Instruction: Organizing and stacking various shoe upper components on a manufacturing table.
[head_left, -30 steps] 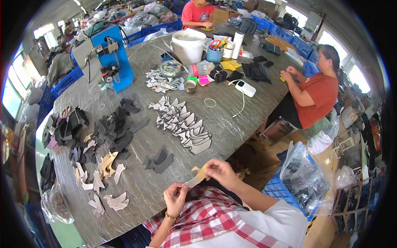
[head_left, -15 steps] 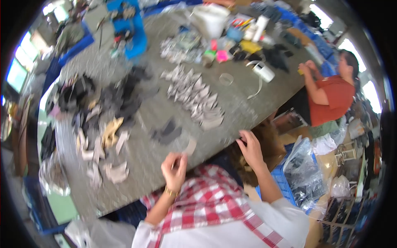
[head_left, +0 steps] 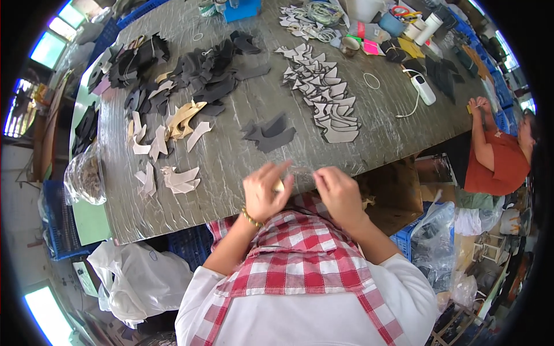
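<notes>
Just above the near table edge, my left hand [head_left: 266, 191] is curled and slightly blurred, with a bracelet at its wrist. My right hand [head_left: 340, 196] faces it, thumb and fingers pinched together. A small grey-beige cut piece [head_left: 300, 170] stretches between the fingertips of both hands, blurred against the table. Something pale yellow shows inside my left hand, too small to name. Beyond them lie a few dark grey cut pieces [head_left: 270, 134]. An overlapping row of light grey cut pieces [head_left: 323, 92] runs away to the far right of these.
On the left of the worktable [head_left: 231, 173] are black pieces [head_left: 208, 72], tan pieces [head_left: 183, 120] and beige scraps [head_left: 182, 180]. A white device with a cord [head_left: 424, 90] lies at right. A co-worker in a red shirt [head_left: 499, 161] works beyond. A white bag [head_left: 141, 279] hangs below left.
My right hand has come in from the right to meet my left hand, which held the grey-beige piece alone. The view has shifted, so the table's things appear higher.
</notes>
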`<move>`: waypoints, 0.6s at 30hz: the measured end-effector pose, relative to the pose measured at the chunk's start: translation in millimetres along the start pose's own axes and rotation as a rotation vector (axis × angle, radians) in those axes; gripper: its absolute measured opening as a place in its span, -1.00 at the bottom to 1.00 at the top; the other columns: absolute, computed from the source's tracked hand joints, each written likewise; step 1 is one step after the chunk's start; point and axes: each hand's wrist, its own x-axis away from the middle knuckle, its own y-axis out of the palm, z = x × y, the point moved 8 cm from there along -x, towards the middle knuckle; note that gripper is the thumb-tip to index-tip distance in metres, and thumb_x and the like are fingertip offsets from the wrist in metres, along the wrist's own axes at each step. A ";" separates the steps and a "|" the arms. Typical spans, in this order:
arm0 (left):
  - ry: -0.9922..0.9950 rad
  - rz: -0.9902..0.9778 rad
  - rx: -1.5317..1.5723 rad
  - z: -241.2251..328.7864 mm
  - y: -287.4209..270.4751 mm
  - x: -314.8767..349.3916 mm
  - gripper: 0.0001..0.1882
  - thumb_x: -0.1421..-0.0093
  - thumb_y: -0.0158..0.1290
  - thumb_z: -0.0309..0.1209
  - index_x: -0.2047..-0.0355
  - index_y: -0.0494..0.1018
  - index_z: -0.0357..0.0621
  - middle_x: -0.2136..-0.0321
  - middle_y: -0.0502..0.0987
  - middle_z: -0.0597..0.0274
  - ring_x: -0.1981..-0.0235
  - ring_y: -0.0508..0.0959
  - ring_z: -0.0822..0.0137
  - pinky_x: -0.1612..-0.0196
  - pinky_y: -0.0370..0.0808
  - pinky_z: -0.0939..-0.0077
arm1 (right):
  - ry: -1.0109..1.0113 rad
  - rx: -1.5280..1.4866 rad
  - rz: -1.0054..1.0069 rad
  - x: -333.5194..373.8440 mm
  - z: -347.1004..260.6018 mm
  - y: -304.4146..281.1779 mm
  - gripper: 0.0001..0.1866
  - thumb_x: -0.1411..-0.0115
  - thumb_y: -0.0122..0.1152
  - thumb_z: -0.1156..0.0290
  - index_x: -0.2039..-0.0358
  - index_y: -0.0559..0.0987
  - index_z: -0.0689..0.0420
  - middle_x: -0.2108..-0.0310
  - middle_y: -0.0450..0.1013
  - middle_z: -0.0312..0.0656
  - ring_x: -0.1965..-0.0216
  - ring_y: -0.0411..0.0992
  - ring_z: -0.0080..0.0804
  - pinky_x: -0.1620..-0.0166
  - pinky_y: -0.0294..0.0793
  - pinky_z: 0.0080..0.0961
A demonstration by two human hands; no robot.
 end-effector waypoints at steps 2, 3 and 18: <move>-0.050 0.012 -0.324 -28.1 4.3 -4.8 -0.64 -0.11 0.07 -0.37 0.06 0.48 -0.12 0.56 0.41 0.17 0.62 0.48 0.13 0.54 0.42 0.32 | 0.171 -0.151 0.032 1.5 24.3 -5.7 -0.91 -0.14 0.19 0.48 0.40 0.48 0.21 0.47 0.45 -0.10 0.51 0.46 -0.20 0.46 0.41 -0.36; -0.081 -0.017 -0.405 -41.0 6.8 -6.4 -0.57 -0.10 0.13 -0.31 0.00 0.46 -0.10 0.54 0.40 0.14 0.59 0.48 0.10 0.51 0.41 0.25 | 0.210 -0.180 0.074 -1.2 28.1 -15.0 -0.91 -0.13 0.20 0.48 0.39 0.49 0.22 0.48 0.45 -0.10 0.55 0.44 -0.24 0.49 0.39 -0.39; -0.669 -0.104 0.735 -51.6 24.5 65.0 -0.79 -0.09 0.22 -0.36 0.34 0.52 -0.23 0.73 0.24 0.48 0.68 0.15 0.66 0.60 0.11 0.62 | 0.726 -1.272 -0.289 29.8 58.4 40.2 -0.96 -0.20 0.19 0.55 0.34 0.56 0.24 0.49 0.45 -0.41 0.51 0.27 -0.81 0.47 0.20 -0.79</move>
